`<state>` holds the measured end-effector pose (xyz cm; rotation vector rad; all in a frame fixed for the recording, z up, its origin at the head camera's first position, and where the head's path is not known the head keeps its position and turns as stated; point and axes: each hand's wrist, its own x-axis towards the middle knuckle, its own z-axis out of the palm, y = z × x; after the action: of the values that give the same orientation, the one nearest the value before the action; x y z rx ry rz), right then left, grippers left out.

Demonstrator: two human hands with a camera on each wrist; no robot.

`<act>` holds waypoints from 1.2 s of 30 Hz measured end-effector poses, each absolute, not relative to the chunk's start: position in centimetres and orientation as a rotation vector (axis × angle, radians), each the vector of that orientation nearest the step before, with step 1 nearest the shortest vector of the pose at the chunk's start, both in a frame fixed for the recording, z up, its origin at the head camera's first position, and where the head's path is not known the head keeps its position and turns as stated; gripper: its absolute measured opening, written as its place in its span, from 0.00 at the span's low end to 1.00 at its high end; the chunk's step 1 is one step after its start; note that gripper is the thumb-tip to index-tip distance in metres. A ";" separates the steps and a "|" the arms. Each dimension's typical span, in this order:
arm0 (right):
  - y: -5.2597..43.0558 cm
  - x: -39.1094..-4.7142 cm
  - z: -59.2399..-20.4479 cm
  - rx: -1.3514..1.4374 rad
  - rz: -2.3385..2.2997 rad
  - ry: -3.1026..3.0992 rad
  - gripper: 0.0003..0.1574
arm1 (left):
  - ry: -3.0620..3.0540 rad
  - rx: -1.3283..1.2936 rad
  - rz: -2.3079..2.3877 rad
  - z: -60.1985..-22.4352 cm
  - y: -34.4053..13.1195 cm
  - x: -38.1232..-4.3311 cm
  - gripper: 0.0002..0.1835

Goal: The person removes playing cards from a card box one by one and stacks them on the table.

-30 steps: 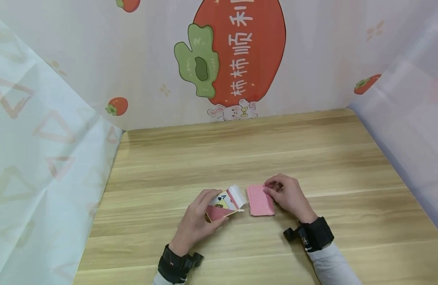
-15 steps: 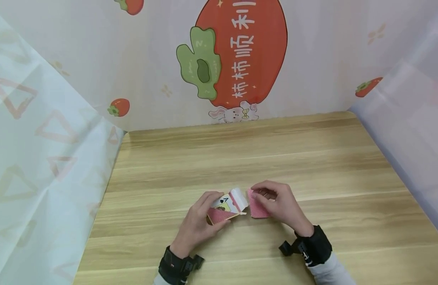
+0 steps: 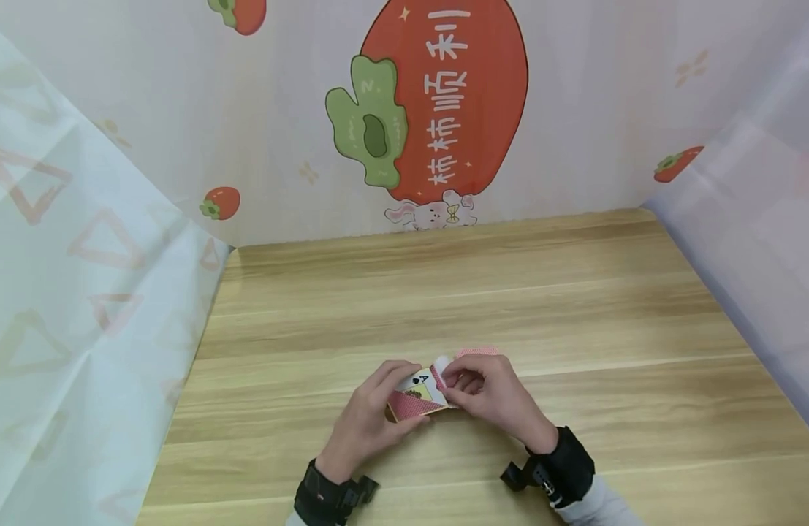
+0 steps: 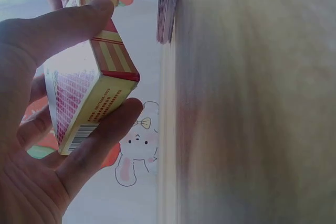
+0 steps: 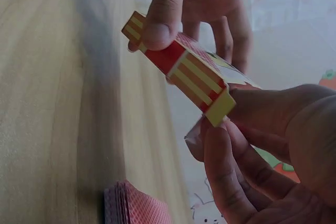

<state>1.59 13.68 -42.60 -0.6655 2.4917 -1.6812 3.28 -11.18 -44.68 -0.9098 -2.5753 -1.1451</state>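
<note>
My left hand grips a playing-card box by its sides, tilted and raised off the table. The box has a red-checked lower part and an ace printed on its face; the left wrist view shows a barcode on its yellow end. At the other end, my right hand pinches the opening with thumb and fingers, close to the white top flap and a small yellow side tab. A deck of red-backed cards lies on the table, mostly hidden behind the right hand; the right wrist view shows its layered edge.
The wood-grain table reaches back to a pale printed backdrop with a large red persimmon. White sheets hang along the left and right sides. Both wrists wear black camera straps.
My right hand has left the card deck and moved left to the box's open end, its fingers now on it. The left hand keeps its grip on the box, shifting only slightly.
</note>
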 end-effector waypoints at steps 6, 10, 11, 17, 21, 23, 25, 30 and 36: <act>13.2 1.8 -42.3 -0.597 -1.668 2.477 0.13 | -2.568 -0.946 -1.112 -44.5 -11.0 3.4 0.42; 13.2 1.9 -42.4 -0.577 -1.659 2.463 0.15 | -2.570 -0.953 -1.092 -44.4 -10.9 3.5 0.41; 13.2 1.9 -42.4 -0.575 -1.657 2.462 0.15 | -2.569 -0.954 -1.090 -44.4 -10.9 3.5 0.41; 13.3 1.8 -42.4 -0.593 -1.647 2.467 0.14 | -2.569 -0.950 -1.084 -44.3 -10.9 3.5 0.40; 13.4 1.7 -42.3 -0.594 -1.625 2.477 0.12 | -2.577 -0.934 -1.080 -44.3 -10.9 3.5 0.41; 13.5 1.7 -42.2 -0.582 -1.615 2.482 0.12 | -2.582 -0.925 -1.078 -44.3 -10.9 3.5 0.41; 13.6 1.6 -42.2 -0.571 -1.607 2.487 0.12 | -2.586 -0.916 -1.080 -44.3 -11.0 3.5 0.41; 13.9 1.5 -42.1 -0.558 -1.612 2.476 0.11 | -2.604 -0.891 -1.076 -44.4 -11.1 3.5 0.40; 14.4 1.2 -42.0 -0.557 -1.629 2.450 0.09 | -2.600 -0.888 -1.077 -44.5 -11.2 3.3 0.41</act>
<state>1.20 14.38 -42.04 -0.5566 2.4501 -1.6293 3.28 -11.25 -44.48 -0.8877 -2.5996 -1.0765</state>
